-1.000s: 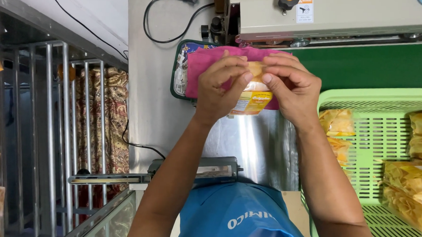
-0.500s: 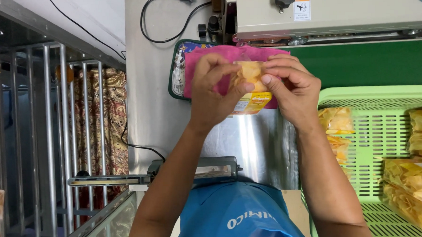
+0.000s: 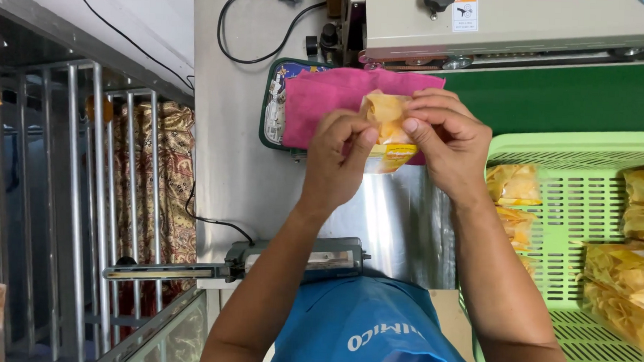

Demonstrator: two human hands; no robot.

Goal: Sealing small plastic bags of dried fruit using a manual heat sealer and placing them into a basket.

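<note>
You hold a small chip bag point(image 3: 387, 129) above a pink cloth point(image 3: 325, 105). Your left hand point(image 3: 337, 160) and right hand point(image 3: 447, 139) both pinch its top. It looks light, crinkly, fragile; grip the film edges. A green basket point(image 3: 555, 144) sits at three o'clock.

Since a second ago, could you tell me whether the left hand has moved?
Yes. The left hand has dropped lower against the pink cloth, toward the person, pinching the chip bag.
</note>
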